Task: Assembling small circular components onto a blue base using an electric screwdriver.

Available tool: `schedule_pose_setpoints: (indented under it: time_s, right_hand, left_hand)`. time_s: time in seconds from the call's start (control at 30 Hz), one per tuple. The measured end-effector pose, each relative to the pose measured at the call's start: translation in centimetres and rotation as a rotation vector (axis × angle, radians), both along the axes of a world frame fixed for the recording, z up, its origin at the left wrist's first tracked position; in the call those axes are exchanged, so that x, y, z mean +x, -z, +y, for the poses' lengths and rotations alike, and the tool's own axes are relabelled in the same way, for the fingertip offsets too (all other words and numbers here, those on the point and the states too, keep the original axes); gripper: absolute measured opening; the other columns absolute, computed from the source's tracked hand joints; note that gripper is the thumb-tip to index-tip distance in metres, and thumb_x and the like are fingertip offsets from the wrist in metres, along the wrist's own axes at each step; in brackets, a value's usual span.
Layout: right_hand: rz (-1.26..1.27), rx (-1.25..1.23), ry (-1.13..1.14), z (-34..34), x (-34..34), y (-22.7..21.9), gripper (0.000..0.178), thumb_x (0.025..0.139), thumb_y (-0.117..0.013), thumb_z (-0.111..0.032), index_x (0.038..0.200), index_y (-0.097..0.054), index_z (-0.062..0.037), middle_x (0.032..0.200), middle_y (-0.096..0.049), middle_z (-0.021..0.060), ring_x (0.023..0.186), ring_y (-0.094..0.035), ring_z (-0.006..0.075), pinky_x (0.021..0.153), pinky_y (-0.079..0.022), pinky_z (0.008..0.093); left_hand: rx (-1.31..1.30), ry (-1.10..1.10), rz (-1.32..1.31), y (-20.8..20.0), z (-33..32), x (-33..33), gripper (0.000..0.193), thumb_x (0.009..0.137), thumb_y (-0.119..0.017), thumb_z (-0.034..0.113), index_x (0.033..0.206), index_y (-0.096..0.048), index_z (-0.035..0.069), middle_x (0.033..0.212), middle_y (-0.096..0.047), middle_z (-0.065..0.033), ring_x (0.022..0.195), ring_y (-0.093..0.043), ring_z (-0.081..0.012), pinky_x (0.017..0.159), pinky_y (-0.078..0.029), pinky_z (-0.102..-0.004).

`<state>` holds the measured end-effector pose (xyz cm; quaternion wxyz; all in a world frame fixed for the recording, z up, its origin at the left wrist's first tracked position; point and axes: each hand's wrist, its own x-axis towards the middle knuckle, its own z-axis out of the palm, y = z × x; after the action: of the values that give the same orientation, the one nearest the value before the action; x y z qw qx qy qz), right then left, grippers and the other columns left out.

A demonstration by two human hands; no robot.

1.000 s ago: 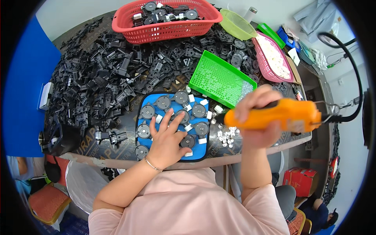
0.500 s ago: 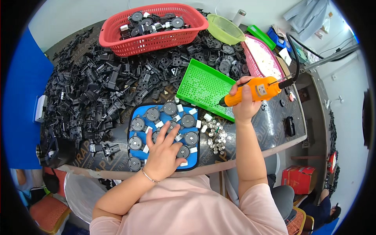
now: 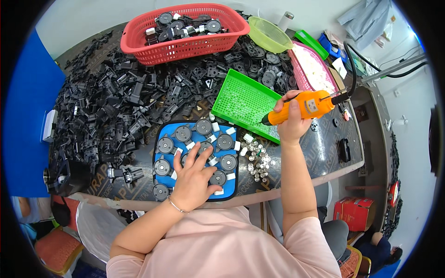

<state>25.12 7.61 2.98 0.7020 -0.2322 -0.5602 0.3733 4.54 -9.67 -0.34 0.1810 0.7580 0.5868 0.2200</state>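
Observation:
My right hand (image 3: 295, 121) grips an orange electric screwdriver (image 3: 303, 109), with a black cable at its rear end. Its dark nose points left, over the green perforated tray (image 3: 214, 105). Fingers spread, my left hand (image 3: 193, 181) rests on the round black parts (image 3: 226, 142) laid out on a blue mat (image 3: 193, 198). These discs have arms with white end pieces, and some are partly hidden under that hand. Small silvery cylindrical pieces (image 3: 262, 163) lie in a loose pile to the right of the mat.
Black plastic parts (image 3: 134, 92) are heaped across the left and back of the table. Behind them stands a red basket (image 3: 185, 54) of assembled parts. A yellow-green colander (image 3: 266, 31) and a pink basket of white pieces (image 3: 313, 65) stand at back right. The screwdriver's cable (image 3: 351, 69) runs upward.
The view has shifted slightly. Both hands keep nearly the same places, the left on the parts and the right around the screwdriver.

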Motion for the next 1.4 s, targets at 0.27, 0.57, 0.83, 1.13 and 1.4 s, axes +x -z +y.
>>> schedule_pose_setpoints:
  time_s: [0.27, 0.57, 0.83, 1.13, 1.4]
  right_hand:
    - [-0.005, -0.031, -0.005, 0.1, 0.0, -0.2, 0.019, 0.087, -0.057, -0.015, 0.097, -0.049, -0.0002, 0.085, -0.053, 0.0105, 0.061, -0.055, 0.0196, 0.058, -0.047, 0.0309]
    - [0.183, 0.029, -0.319, -6.8, -0.6, -5.0, 0.035, 0.086, -0.06, -0.032, 0.097, -0.048, -0.0011, 0.086, -0.049, 0.0096, 0.063, -0.055, 0.0188, 0.057, -0.046, 0.0303]
    - [-0.209, -0.054, -0.545, -11.2, -3.7, -2.6, 0.044, 0.082, -0.068, -0.041, 0.093, -0.051, -0.0015, 0.088, -0.048, 0.0093, 0.061, -0.058, 0.0161, 0.057, -0.051, 0.027]
    - [-0.318, -0.052, -0.663, -10.6, -5.0, -1.7, 0.038, 0.082, -0.068, -0.034, 0.096, -0.051, -0.0032, 0.088, -0.049, 0.0094, 0.066, -0.058, 0.0154, 0.061, -0.049, 0.0277]
    - [-0.599, 0.178, -0.56, -10.0, -5.1, -1.9, 0.038, 0.083, -0.067, -0.038, 0.096, -0.053, -0.0048, 0.086, -0.053, 0.0075, 0.069, -0.057, 0.0149, 0.063, -0.047, 0.026]
  left_hand:
    - [0.016, -0.002, 0.001, 0.2, -0.1, 0.0, 0.046, 0.053, -0.084, 0.033, 0.091, -0.072, 0.011, 0.139, -0.043, -0.0086, 0.135, -0.026, -0.0332, 0.105, -0.01, -0.0598]
    - [0.008, -0.011, -0.013, 0.3, 0.1, -0.1, 0.041, 0.053, -0.084, 0.031, 0.088, -0.072, 0.011, 0.138, -0.043, -0.009, 0.135, -0.026, -0.0315, 0.105, -0.011, -0.0602]
    - [0.02, -0.008, -0.022, 0.4, 0.2, -0.1, 0.041, 0.054, -0.084, 0.031, 0.087, -0.072, 0.012, 0.138, -0.044, -0.008, 0.136, -0.024, -0.0303, 0.105, -0.01, -0.0591]
    - [0.001, -0.002, 0.035, 0.2, 0.2, -0.2, 0.038, 0.055, -0.083, 0.032, 0.087, -0.072, 0.015, 0.137, -0.045, -0.0062, 0.136, -0.025, -0.0287, 0.106, -0.01, -0.0589]
    - [0.056, -0.016, 0.032, 0.9, 0.4, -0.1, 0.037, 0.055, -0.083, 0.03, 0.086, -0.072, 0.016, 0.137, -0.045, -0.0054, 0.136, -0.025, -0.028, 0.106, -0.01, -0.0587]
